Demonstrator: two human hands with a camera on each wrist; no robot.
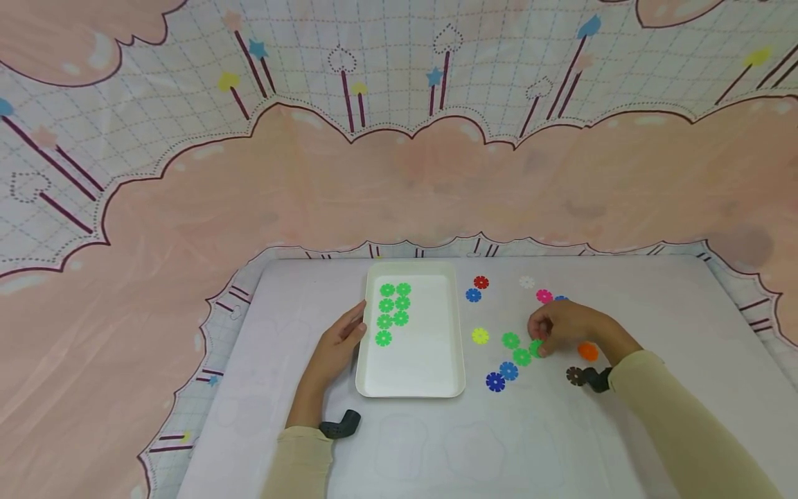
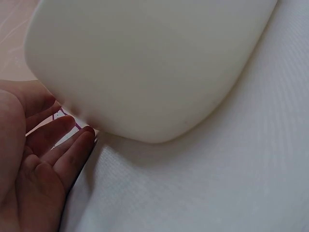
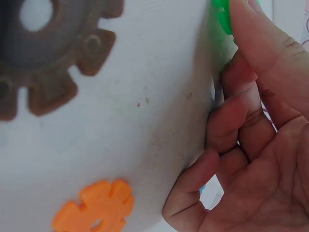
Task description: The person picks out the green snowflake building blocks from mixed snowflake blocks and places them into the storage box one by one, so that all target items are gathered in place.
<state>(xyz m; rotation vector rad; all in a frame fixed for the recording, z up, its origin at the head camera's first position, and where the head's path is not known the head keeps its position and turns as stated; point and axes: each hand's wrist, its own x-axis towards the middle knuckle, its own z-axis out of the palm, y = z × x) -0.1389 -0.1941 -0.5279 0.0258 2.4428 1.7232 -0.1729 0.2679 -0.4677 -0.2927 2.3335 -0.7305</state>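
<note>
A white rectangular tray (image 1: 430, 346) lies on the table, with several green notched plastic discs (image 1: 384, 321) in two columns on its left side. My left hand (image 1: 335, 350) touches the tray's left edge with loosely extended fingers; in the left wrist view the fingertips (image 2: 86, 135) meet the rim. My right hand (image 1: 567, 326) is right of the tray among loose discs. It pinches a green notched disc (image 1: 535, 348) between thumb and fingers; in the right wrist view only a sliver of this green disc (image 3: 222, 17) shows. Two more green discs (image 1: 521, 357) lie just left of it.
Loose discs lie around the right hand: yellow (image 1: 480, 336), red (image 1: 481, 282), pink (image 1: 544, 296), white (image 1: 526, 282), orange (image 1: 588, 351), dark brown (image 1: 575, 375) and several blue ones (image 1: 495, 382). A patterned cloth (image 1: 436, 187) is behind the white table (image 1: 299, 298).
</note>
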